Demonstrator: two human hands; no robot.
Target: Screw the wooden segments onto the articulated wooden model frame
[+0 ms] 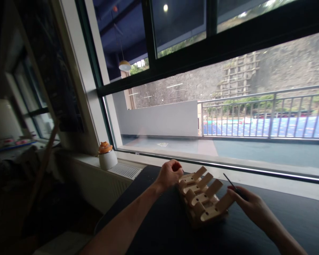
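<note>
Wooden rack (201, 198) looks mid-adjustment: right hand (251, 202) clamps dark tool (234, 187); left hand (169, 174) curls, grip unclear; next calls for steady aim, perhaps.

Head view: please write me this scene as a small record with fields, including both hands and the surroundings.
object: wooden piece with four slanted slats
support: dark table
left hand: fingers curled, beside the piece's far end; whether it holds something is unclear
right hand: holds a thin dark tool, next to the nearest slat; contact unclear
left of table: white container with orange top
behind: window
outside: metal railing
</note>
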